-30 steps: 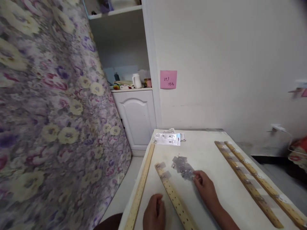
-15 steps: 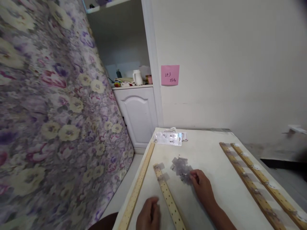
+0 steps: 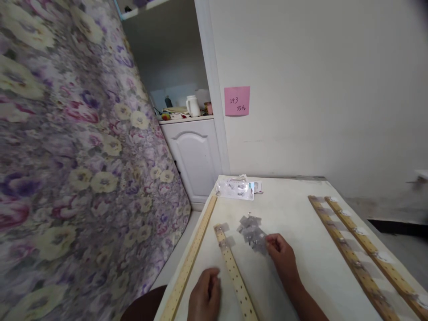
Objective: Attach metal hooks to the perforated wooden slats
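A loose pile of clear square adhesive hooks (image 3: 251,232) lies in the middle of the table. At its right edge is my right hand (image 3: 282,258), thumb and fingertips pinched on the corner of one clear hook. A pale wooden strip with rows of holes (image 3: 236,276) runs towards me, with a few clear hooks (image 3: 221,236) on its far end. Just left of that strip, my left hand (image 3: 204,295) rests loosely curled, and nothing shows in its fingers.
Another holed strip (image 3: 192,256) lies along the table's left edge. Two strips fitted with clear hooks (image 3: 347,247) lie at the right. Plastic hook packaging (image 3: 234,189) is at the back left. A floral curtain (image 3: 83,178) hangs at the left.
The camera view has shifted slightly. My right hand stays pinched at the pile's edge, and my left hand has moved very slightly left and up in view.
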Demonstrator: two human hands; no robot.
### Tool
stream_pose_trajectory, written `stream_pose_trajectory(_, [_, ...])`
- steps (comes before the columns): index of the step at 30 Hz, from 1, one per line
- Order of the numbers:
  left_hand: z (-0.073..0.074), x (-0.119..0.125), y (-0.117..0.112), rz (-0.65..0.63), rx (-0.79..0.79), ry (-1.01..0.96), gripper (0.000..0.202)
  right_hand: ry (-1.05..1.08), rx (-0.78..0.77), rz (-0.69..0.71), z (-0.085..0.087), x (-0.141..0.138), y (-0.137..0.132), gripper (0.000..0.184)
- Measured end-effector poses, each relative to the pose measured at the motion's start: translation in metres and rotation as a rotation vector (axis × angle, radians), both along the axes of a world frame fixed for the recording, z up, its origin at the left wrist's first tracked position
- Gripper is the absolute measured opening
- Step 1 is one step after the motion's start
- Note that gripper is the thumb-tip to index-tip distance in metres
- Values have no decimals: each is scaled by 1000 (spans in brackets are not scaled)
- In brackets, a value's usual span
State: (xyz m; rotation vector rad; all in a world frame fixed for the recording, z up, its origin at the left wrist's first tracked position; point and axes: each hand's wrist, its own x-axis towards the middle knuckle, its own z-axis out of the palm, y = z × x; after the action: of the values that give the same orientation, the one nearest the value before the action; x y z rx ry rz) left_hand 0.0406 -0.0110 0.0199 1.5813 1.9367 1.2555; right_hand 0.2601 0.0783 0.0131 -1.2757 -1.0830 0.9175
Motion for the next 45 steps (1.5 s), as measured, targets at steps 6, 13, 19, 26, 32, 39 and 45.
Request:
stream_pose_trajectory(6, [3,1,-1,-24,1,2,38,31,-24,-39,2,7,-2,18])
stream_pose_trajectory(13, [14,-1,-4,-84,-58,-26,29,75,-47,-72,7,13,-3,18])
stream_pose_trajectory(19, [17,-4,-6,-105,-88,-15,28,245,-2,4,7,14,-3,18])
stream_pose_trajectory(26, [20,-2,-6,-114,-114,-47,31,724,-71,215,16,12,-7,15])
stream_pose_trajectory(32, [34,8,-12,-162,-135,-204,31,957,-164,472,24,-1,-18,21])
stream_pose_trajectory(39, [52,44,0,-300,-150,-650,36,696,-119,650,20,-19,-27,18])
stream_pose_trajectory(45, [50,53,7,-311,-100,-596,9,654,-129,619,15,-18,-20,19])
